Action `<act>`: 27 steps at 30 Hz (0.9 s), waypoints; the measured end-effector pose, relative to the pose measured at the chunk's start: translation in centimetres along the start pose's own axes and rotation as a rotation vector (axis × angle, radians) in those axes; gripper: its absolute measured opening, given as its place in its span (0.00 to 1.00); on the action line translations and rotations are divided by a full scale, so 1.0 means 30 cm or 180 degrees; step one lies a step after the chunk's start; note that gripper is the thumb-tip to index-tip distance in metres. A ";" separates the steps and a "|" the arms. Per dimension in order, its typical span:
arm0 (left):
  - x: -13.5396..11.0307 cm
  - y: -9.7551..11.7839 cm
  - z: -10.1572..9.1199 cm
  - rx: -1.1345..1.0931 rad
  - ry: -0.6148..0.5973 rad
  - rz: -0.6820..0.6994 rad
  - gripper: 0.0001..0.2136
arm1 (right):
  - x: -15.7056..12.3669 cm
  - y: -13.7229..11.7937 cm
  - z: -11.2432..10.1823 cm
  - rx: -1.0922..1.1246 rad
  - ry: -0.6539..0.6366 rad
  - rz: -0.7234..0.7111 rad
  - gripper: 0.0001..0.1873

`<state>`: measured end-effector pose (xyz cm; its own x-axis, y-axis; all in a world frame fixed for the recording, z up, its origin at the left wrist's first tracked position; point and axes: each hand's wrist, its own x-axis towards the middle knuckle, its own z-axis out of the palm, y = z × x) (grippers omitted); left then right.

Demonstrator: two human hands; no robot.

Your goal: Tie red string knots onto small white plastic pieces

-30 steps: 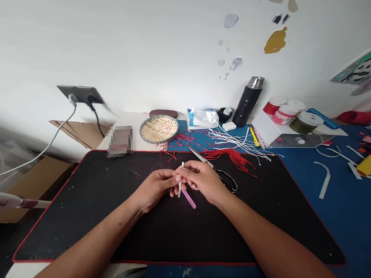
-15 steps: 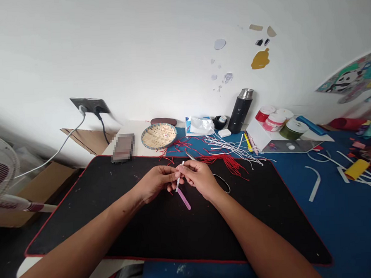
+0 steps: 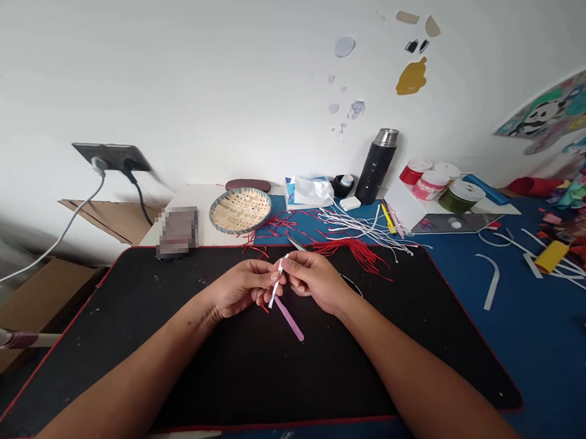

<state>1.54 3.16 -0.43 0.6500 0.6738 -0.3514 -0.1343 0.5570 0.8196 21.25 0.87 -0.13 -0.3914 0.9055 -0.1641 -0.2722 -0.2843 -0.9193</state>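
Over a red-edged black desk mat point(image 3: 69, 369) on the white bench point(image 3: 206, 201), from the head view, the left hand point(image 3: 240, 289) and right hand point(image 3: 316, 282) grip a narrow white paper strip point(image 3: 277, 283) between their fingers; a slim pink stick point(image 3: 289, 318) slants out below them; tangled red cords point(image 3: 356, 254) lie just beyond.

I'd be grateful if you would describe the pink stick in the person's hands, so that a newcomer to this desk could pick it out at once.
On the large black desk mat, find the left hand and right hand meeting near its middle. Just below their fingertips, a slim pale pink stick slants down, with a narrow white strip at its upper end. Unlike the loose red cords and white strings beyond, it is straight and stiff.
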 end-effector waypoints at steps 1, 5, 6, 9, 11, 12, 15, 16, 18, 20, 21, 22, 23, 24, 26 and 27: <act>-0.001 0.000 0.000 -0.0005 -0.0043 -0.0033 0.17 | -0.001 0.000 0.000 0.0054 -0.0016 0.0021 0.21; -0.011 0.001 -0.004 0.0048 -0.0145 -0.0132 0.16 | -0.005 0.006 0.007 0.0289 -0.0092 0.0125 0.19; -0.015 0.000 -0.005 0.0036 -0.0192 -0.0165 0.15 | -0.006 0.008 0.010 0.0314 -0.0125 0.0157 0.19; -0.027 -0.008 -0.005 -0.0155 -0.0340 -0.0261 0.16 | -0.009 0.008 0.018 0.0337 -0.0236 0.0245 0.19; -0.032 -0.016 -0.001 -0.0306 -0.0382 -0.0314 0.15 | -0.008 0.005 0.022 0.0353 -0.0276 0.0270 0.18; -0.033 -0.020 0.002 -0.0381 -0.0387 -0.0331 0.15 | -0.006 0.003 0.023 0.0355 -0.0275 0.0274 0.18; -0.030 -0.028 0.006 -0.0520 -0.0360 -0.0387 0.16 | 0.002 0.000 0.024 0.0362 -0.0232 0.0285 0.18; -0.028 -0.029 0.006 -0.0535 -0.0342 -0.0410 0.16 | 0.004 0.000 0.024 0.0379 -0.0217 0.0297 0.18; -0.026 -0.031 0.004 -0.0552 -0.0314 -0.0458 0.16 | 0.005 0.000 0.024 0.0422 -0.0200 0.0327 0.18; -0.027 -0.034 0.003 -0.0588 -0.0287 -0.0484 0.16 | 0.001 0.000 0.028 0.0481 -0.0151 0.0314 0.19; -0.029 -0.036 0.004 -0.0605 -0.0282 -0.0500 0.16 | -0.003 0.001 0.032 0.0519 -0.0136 0.0319 0.19; -0.032 -0.038 0.006 -0.0622 -0.0292 -0.0513 0.16 | -0.008 0.002 0.036 0.0546 -0.0129 0.0335 0.19; -0.035 -0.041 0.008 -0.0628 -0.0306 -0.0524 0.16 | -0.013 0.004 0.040 0.0578 -0.0138 0.0366 0.19; -0.039 -0.043 0.011 -0.0642 -0.0322 -0.0530 0.16 | -0.017 0.007 0.044 0.0604 -0.0150 0.0411 0.19; -0.046 -0.048 0.016 -0.0663 -0.0339 -0.0520 0.16 | -0.023 0.011 0.049 0.0669 -0.0186 0.0476 0.19; -0.048 -0.050 0.018 -0.0675 -0.0347 -0.0532 0.16 | -0.025 0.013 0.050 0.0675 -0.0176 0.0509 0.19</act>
<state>1.21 1.11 -0.91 0.7512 0.5144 -0.4136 -0.1645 0.7528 0.6374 20.11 -0.39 0.18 -0.4902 0.8268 -0.2760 -0.3788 -0.4872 -0.7869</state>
